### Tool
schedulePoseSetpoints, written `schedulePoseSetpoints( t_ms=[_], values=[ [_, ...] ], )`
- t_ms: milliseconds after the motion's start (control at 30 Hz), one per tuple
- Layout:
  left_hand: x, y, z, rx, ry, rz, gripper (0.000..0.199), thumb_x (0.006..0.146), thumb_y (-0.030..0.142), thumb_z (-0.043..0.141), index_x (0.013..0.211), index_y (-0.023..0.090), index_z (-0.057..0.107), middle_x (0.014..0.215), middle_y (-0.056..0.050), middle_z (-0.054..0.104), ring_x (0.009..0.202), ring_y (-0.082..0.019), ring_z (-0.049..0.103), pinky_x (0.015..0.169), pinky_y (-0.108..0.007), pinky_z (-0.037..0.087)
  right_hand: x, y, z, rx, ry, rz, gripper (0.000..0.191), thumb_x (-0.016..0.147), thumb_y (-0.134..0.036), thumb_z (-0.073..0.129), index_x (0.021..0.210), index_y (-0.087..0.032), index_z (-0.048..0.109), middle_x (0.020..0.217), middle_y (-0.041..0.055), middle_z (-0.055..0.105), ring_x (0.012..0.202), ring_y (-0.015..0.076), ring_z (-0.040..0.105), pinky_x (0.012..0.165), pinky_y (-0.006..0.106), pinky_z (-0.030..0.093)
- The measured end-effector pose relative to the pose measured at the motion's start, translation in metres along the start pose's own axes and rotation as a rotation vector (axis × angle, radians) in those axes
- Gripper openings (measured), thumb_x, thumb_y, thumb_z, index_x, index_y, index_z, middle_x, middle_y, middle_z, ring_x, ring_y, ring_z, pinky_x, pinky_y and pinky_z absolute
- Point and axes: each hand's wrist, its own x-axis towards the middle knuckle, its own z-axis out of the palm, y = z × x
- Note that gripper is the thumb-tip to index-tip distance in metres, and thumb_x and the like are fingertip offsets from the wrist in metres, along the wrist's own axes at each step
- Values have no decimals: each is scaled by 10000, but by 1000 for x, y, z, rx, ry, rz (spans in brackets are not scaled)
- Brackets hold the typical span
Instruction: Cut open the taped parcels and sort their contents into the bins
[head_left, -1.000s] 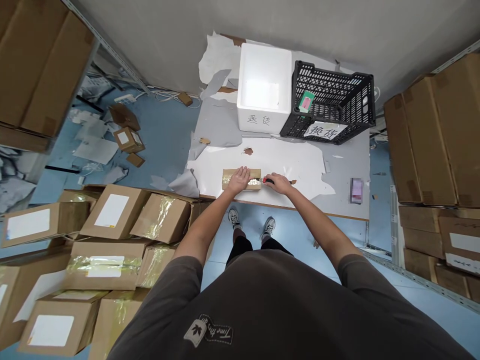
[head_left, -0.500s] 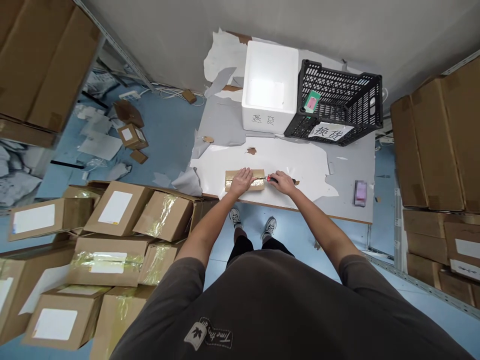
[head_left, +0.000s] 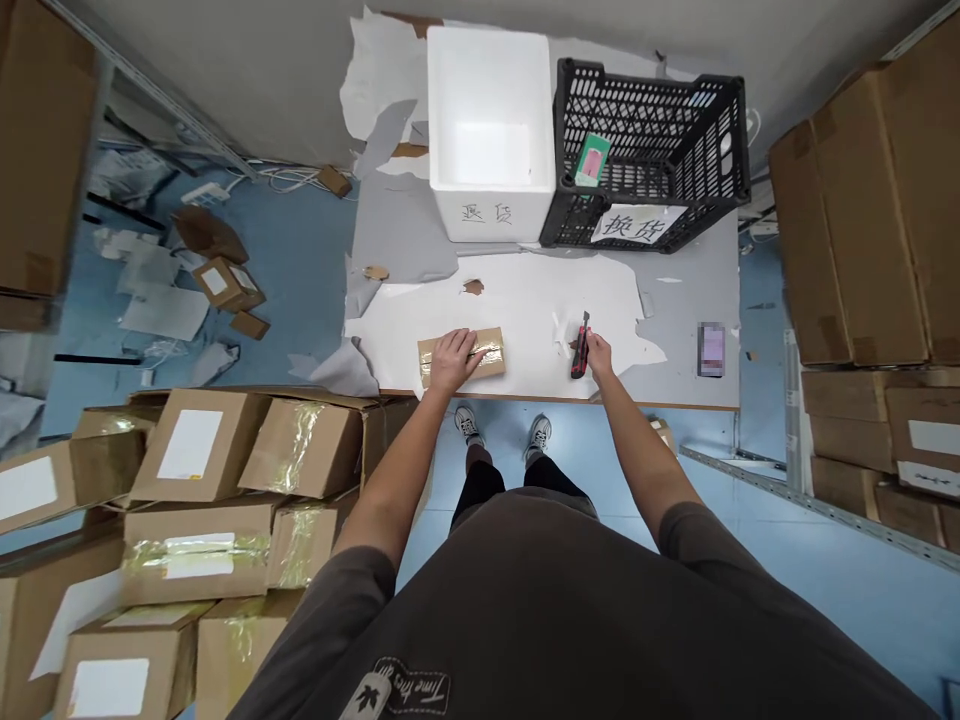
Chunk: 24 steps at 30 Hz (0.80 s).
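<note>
A small taped cardboard box (head_left: 491,352) lies near the front edge of the paper-covered table (head_left: 525,300). My left hand (head_left: 452,358) is on top of it, fingers together and gripping across its left half. To the right, my right hand (head_left: 598,353) has its fingers closed at the side of a red and black box cutter (head_left: 580,352), which points away from me over the white paper. A gap separates the cutter from the box.
Behind stand a white foam box (head_left: 491,215) and a black plastic crate (head_left: 652,170) holding a green item. A phone (head_left: 710,350) lies at the table's right. Taped cartons (head_left: 199,550) are piled at the left, more boxes (head_left: 862,240) at the right.
My right hand has moved right, away from the box, and the cutter has turned from sideways to pointing forward. My left hand stays on the box. The whole view has shifted.
</note>
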Motion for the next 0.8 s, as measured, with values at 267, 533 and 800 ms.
schedulePoseSetpoints(
  t_ms=[267,533,800],
  values=[
    [0,3,0,8,6,-123,569,1090,659,599,1464,245,709,1541,-186,714,1507,-394,609,1325,-587,431,42,41,-18,-425,214,10,446,1092,-623,503,1199,-222,667,1149,151,782,1087,327,710,967,454,558],
    [7,30,13,23,112,-262,559,1116,607,569,1471,194,698,1541,-238,687,1482,-415,601,1277,-559,428,-57,-46,105,-239,-223,-109,364,1015,-631,654,1041,-293,520,938,2,688,931,234,690,861,326,530],
    [43,-4,-9,-122,102,-448,459,1179,434,447,1417,175,742,1165,-186,845,1197,-374,785,1087,-462,540,-42,-107,177,-381,-169,0,474,971,-659,690,1196,-283,512,957,30,713,865,269,711,772,348,551]
  ],
)
